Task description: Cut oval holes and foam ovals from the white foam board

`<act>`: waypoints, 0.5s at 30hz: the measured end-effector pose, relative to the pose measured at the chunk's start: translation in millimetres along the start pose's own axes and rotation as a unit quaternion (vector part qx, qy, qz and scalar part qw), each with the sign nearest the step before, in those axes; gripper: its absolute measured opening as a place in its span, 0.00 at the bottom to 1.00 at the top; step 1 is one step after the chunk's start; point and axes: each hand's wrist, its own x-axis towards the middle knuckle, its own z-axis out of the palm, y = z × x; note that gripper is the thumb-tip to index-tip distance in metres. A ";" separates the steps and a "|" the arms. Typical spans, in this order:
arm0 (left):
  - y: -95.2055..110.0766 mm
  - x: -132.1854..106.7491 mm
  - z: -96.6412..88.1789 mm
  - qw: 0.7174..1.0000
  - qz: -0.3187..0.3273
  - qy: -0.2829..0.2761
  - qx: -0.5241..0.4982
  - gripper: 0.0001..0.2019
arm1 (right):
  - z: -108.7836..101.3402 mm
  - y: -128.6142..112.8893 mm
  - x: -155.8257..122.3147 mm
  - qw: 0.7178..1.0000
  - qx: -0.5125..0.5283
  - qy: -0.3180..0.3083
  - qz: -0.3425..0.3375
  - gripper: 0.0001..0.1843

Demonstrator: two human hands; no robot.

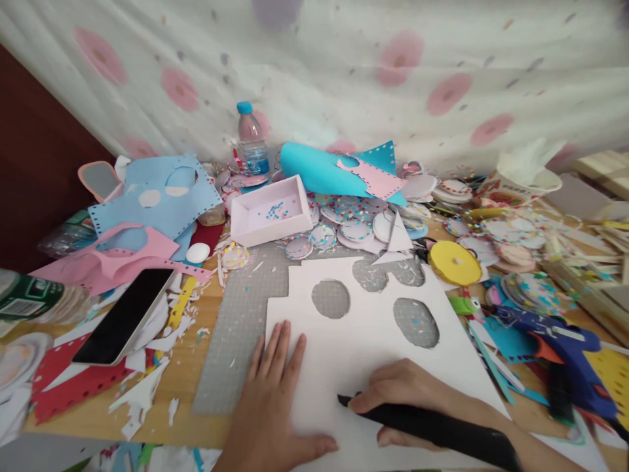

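Observation:
A white sheet of foam or card [358,328] with several round holes cut through it lies on the grey cutting mat [236,314]. My left hand [275,400] rests flat on the sheet's left part, fingers spread and thumb pointing right. In my right hand [407,400] is a black utility knife [437,426], its dark angled tip over the lower middle of the sheet. Whether the tip touches the sheet I cannot tell. The far part of the knife runs along my right forearm.
Behind the sheet stand a white box [270,213] with confetti, several decorated discs [322,236] and a water bottle [252,141]. A phone [125,318] and paper scraps lie left. On the right are a yellow disc [455,262] and a blue glue gun [565,347].

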 end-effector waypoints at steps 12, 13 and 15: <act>0.6 0.8 -1.2 1.000 0.001 0.000 -0.005 0.59 | -18.2 -13.4 2.8 0.999 0.038 -0.021 0.020 0.20; 0.8 0.8 -1.2 1.000 0.001 -0.001 -0.005 0.59 | -19.6 -13.3 2.9 0.999 0.039 -0.026 0.024 0.21; 1.1 0.5 -1.0 1.000 -0.001 -0.003 -0.005 0.59 | -21.3 -12.4 2.8 0.998 0.049 -0.032 0.027 0.21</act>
